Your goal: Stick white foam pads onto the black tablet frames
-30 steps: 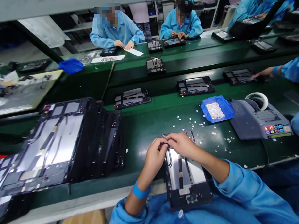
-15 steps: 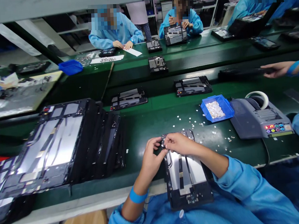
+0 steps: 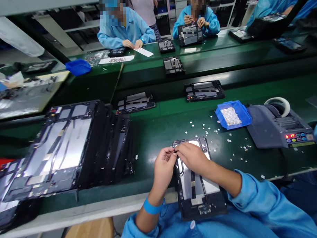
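Tablet frame (image 3: 197, 187) lies lengthwise at the near edge of the green bench (image 3: 159, 133), its lower end overhanging toward the person's lap. Left hand (image 3: 164, 167) and right hand (image 3: 192, 157) meet at its upper left corner, fingertips pinched together there; what the grip holds is too small to tell. Blue bin (image 3: 243, 112) and tape dispenser (image 3: 278, 127) sit to the right, stack of frames (image 3: 71, 146) to the left.
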Demonstrator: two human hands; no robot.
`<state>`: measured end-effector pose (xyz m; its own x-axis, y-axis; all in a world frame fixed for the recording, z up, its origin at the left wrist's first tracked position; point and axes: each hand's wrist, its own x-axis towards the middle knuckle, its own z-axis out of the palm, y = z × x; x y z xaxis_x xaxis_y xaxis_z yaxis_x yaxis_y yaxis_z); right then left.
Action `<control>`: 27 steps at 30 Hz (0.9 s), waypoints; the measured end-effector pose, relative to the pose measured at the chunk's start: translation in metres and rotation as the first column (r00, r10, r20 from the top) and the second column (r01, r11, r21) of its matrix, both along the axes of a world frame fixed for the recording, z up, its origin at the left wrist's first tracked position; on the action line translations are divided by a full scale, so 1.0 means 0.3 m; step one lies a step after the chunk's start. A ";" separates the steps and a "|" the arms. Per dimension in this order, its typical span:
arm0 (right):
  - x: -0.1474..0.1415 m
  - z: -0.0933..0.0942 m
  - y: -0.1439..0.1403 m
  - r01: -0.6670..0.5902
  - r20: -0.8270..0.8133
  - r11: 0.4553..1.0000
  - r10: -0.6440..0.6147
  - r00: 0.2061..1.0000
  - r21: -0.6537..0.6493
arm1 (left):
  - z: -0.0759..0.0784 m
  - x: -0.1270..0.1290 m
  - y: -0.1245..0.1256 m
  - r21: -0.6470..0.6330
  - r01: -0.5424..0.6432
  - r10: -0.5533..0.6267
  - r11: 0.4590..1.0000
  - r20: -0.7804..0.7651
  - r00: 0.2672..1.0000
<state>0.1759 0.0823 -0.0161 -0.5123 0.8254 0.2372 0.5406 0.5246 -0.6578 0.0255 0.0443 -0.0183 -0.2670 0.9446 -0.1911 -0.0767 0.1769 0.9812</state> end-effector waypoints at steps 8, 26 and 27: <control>0.018 -0.009 0.010 -0.002 -0.065 0.980 0.015 0.998 0.199 | 0.007 -0.002 -0.018 0.096 -0.036 0.066 0.995 -0.331 0.941; 0.010 0.011 0.010 0.063 0.119 0.869 -0.138 0.983 0.492 | 0.034 0.015 -0.034 0.183 0.083 0.050 0.980 -0.622 0.782; 0.005 0.008 0.016 0.045 0.128 0.868 -0.124 0.984 0.495 | 0.033 0.015 -0.033 0.172 0.079 0.044 0.982 -0.612 0.789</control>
<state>0.1775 0.0871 -0.0137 -0.5078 0.6655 0.5470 0.6691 0.7047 -0.2362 0.0300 0.0345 -0.0084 -0.2528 0.9509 0.1787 0.5508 -0.0104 0.8346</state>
